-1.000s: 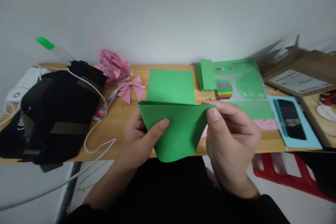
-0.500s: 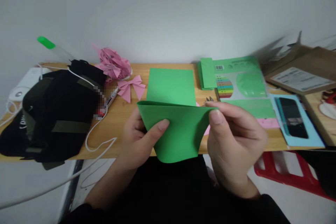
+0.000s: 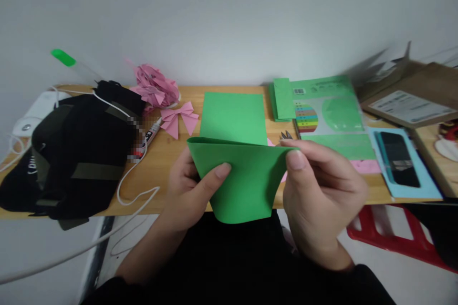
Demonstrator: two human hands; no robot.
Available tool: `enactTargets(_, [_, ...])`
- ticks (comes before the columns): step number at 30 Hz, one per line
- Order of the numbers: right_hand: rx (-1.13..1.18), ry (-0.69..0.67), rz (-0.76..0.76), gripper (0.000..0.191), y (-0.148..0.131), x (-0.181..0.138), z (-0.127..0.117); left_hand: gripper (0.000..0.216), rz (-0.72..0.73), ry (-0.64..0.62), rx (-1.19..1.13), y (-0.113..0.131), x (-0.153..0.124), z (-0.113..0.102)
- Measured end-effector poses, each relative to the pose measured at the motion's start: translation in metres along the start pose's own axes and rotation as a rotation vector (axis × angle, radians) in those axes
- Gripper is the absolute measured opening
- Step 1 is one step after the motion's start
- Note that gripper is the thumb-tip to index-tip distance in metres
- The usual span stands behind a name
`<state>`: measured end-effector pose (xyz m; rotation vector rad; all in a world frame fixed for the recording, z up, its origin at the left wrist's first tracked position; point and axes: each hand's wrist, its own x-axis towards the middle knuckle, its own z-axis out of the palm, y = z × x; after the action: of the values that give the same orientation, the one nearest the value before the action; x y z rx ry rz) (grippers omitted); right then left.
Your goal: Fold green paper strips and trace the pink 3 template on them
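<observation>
- Fingers of the right hand (image 3: 324, 193) are pinching the upper right corner of the green sheet (image 3: 248, 181).
- Left hand (image 3: 189, 193) is clamping its left side.
- Its top edge is running crosswise between them.

sleeves (image 3: 367, 287): black | torso clothing (image 3: 232, 257): black | left hand (image 3: 193, 190): bare | right hand (image 3: 320, 195): bare

A black bag (image 3: 82, 147) juts over the front edge of a wooden table (image 3: 161, 167), a small tube (image 3: 153, 131), a pink paper heap (image 3: 154, 86) and a pink bow (image 3: 179, 113) near it, a green sheet (image 3: 232, 116) lying mid-table, a green packet (image 3: 338, 114) and blue paper (image 3: 427, 187) at right.
</observation>
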<state>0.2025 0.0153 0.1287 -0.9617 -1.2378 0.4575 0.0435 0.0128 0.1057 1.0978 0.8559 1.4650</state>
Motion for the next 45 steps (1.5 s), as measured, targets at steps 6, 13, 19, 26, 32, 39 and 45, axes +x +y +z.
enactTargets(6, [-0.01,-0.009,0.0,0.024,0.001,0.001,0.0,0.022,-0.019,0.034,0.023,0.0,0.001,0.0])
enactTargets(13, [-0.034,-0.003,-0.034,0.023,0.002,0.002,0.002,0.019,-0.072,0.042,-0.016,0.002,0.0,0.0])
enactTargets(19, [-0.016,-0.005,-0.025,0.022,0.002,0.003,0.003,0.023,-0.146,0.086,0.024,0.003,0.0,0.0])
enactTargets(26, [0.003,-0.017,-0.024,0.022,0.003,0.004,0.004,0.027,-0.214,0.124,0.02,0.005,0.0,0.002])
enactTargets(32, [0.01,-0.031,-0.008,0.023,0.005,0.006,0.003,0.022,-0.078,0.053,-0.036,-0.002,0.003,-0.001])
enactTargets(39, [-0.022,-0.106,-0.009,0.023,0.003,0.007,-0.002,0.022,0.026,-0.067,0.036,0.006,0.019,0.001])
enactTargets(45, [0.007,-0.088,-0.031,0.023,0.005,0.007,0.0,0.013,0.083,-0.054,0.066,0.012,0.027,0.004])
